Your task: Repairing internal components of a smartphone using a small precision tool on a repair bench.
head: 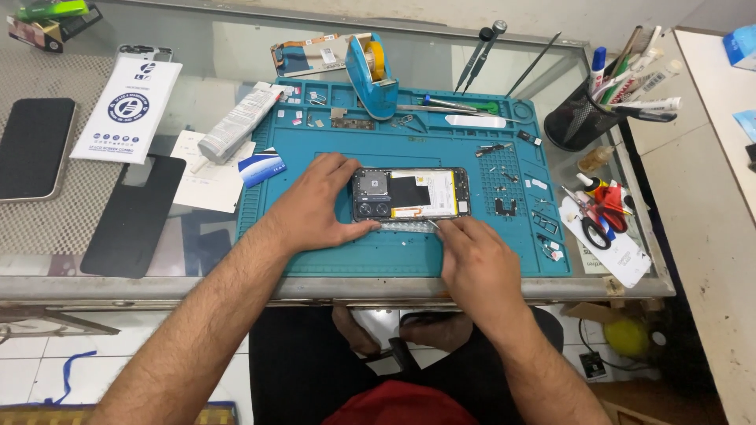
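An opened smartphone (411, 194) with its back cover off lies on a teal repair mat (315, 252), showing its camera module, battery and circuit boards. My left hand (315, 203) rests on the mat and steadies the phone's left end with thumb and fingers. My right hand (471, 253) sits at the phone's lower edge, pinching a thin metal tool (432, 224) whose tip touches the phone's lower right rim.
A blue tape dispenser (370, 75), small screws and parts lie on the mat's far side. A black back cover (134, 214), a dark phone (33, 148), a white packet (127, 110) and a glue tube (236, 124) lie left. A mesh tool cup (579, 122) and scissors (598, 220) stand right.
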